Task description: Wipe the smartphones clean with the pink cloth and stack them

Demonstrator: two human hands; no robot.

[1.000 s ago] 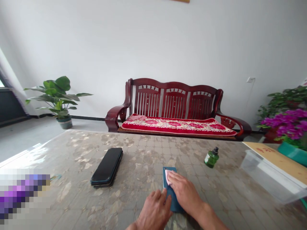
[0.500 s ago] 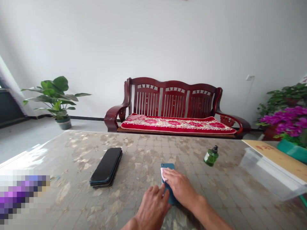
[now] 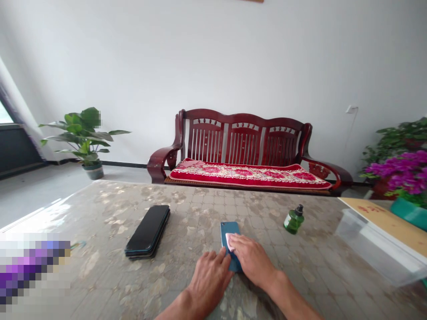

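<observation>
A blue phone (image 3: pixel 228 226) lies on the patterned table, its camera corner at the far end. My right hand (image 3: pixel 252 260) presses a small pale pink cloth (image 3: pixel 230 242) onto the phone's surface with its fingers together. Against the phone's near left edge rests my left hand (image 3: pixel 211 278), fingers touching the phone's side; its thumb side is partly hidden. Left of my hands is a stack of dark phones (image 3: pixel 147 231). A green bottle with a black cap (image 3: pixel 294 219) stands to the right.
On the table's right are a clear plastic box (image 3: pixel 370 253) with a tan board (image 3: pixel 383 218) on it, and purple flowers (image 3: pixel 400 171) in a teal pot. A blurred purple shape (image 3: pixel 30 271) is at left. Beyond the table (image 3: pixel 110 271) stands a wooden bench (image 3: pixel 243 138).
The blue phone has shifted slightly up and left in view. My right hand's cloth sits slightly lower on the phone, and the phone's upper end is more exposed. The view has tilted slightly.
</observation>
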